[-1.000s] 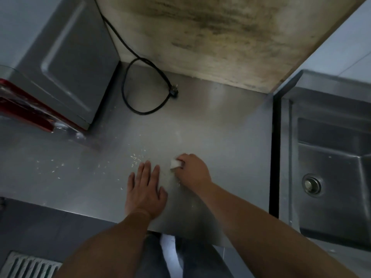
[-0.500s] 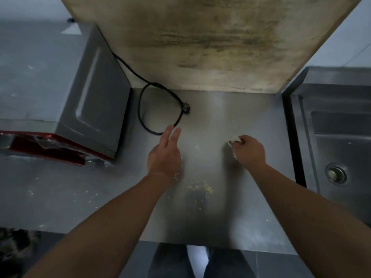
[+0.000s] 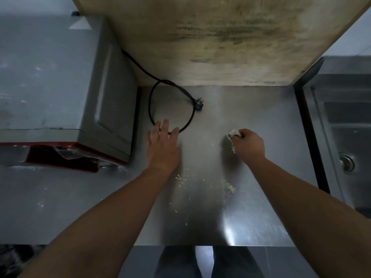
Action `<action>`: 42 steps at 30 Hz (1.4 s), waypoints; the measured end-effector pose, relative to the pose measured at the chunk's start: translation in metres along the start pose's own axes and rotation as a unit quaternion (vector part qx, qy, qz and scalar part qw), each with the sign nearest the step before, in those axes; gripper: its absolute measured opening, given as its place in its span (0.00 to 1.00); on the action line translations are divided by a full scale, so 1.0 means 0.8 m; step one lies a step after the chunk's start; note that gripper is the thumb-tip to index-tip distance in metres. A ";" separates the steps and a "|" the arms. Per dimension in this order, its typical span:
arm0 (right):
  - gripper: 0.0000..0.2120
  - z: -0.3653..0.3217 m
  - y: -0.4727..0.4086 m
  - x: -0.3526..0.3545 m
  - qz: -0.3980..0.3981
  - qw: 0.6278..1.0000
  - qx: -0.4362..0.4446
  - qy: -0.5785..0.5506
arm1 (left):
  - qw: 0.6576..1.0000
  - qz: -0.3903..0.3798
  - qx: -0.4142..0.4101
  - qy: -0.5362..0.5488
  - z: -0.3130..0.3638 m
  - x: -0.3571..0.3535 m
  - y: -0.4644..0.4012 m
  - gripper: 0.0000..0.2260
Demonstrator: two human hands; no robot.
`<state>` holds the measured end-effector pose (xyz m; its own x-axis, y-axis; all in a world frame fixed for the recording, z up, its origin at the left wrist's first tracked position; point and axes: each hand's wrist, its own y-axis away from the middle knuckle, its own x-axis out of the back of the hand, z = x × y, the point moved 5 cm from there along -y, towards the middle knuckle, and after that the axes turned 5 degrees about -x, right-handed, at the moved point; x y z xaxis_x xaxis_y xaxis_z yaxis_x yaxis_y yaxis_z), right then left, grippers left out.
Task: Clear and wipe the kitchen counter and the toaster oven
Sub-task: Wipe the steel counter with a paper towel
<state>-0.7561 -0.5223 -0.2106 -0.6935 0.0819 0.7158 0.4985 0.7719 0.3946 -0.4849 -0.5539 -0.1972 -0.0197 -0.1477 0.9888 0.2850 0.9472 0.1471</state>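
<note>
On steel counter (image 3: 251, 117): crumbs (image 3: 229, 187) | left hand (image 3: 163, 145) spread | right hand (image 3: 248, 145) pinching cloth (image 3: 233, 133)

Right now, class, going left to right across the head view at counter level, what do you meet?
Toaster oven → left hand → crumbs → right hand holding a cloth → sink.
</note>
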 end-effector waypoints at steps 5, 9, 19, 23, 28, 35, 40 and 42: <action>0.06 -0.020 0.005 -0.015 -0.001 0.999 0.034 -0.006 | 0.995 -0.037 -0.005 -0.090 -0.020 -0.004 -0.047 0.26; 0.05 -0.025 -0.002 -0.022 0.007 0.999 0.043 -0.010 | 0.984 -0.086 -0.040 -0.152 -0.032 -0.008 -0.076 0.20; 0.07 -0.053 -0.013 -0.050 0.019 0.996 0.086 0.000 | 0.977 -0.055 -0.131 -0.160 -0.042 -0.033 -0.084 0.10; 0.08 -0.057 -0.015 -0.062 0.018 0.996 0.089 0.011 | 0.981 -0.031 -0.154 -0.117 -0.050 -0.034 -0.088 0.07; 0.09 -0.053 -0.012 -0.073 0.009 0.996 0.088 0.003 | 0.967 0.074 -0.243 -0.004 -0.043 -0.023 -0.082 0.07; 0.10 -0.052 -0.012 -0.074 0.012 0.997 0.079 0.020 | 0.946 0.250 -0.157 0.134 -0.047 0.023 -0.088 0.07; 0.09 -0.058 -0.023 -0.069 0.026 0.997 0.069 0.007 | 0.901 0.354 -0.023 0.248 -0.065 0.050 -0.094 0.13; 0.09 -0.065 -0.029 -0.066 0.038 0.997 0.068 0.001 | 0.866 0.387 0.024 0.315 -0.070 0.065 -0.092 0.14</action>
<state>-0.7043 -0.5776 -0.2273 -0.6554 0.1434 0.7416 0.4750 0.8416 0.2570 -0.4531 -0.6473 -0.1576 0.6910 0.4256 0.5844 -0.0615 0.8400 -0.5391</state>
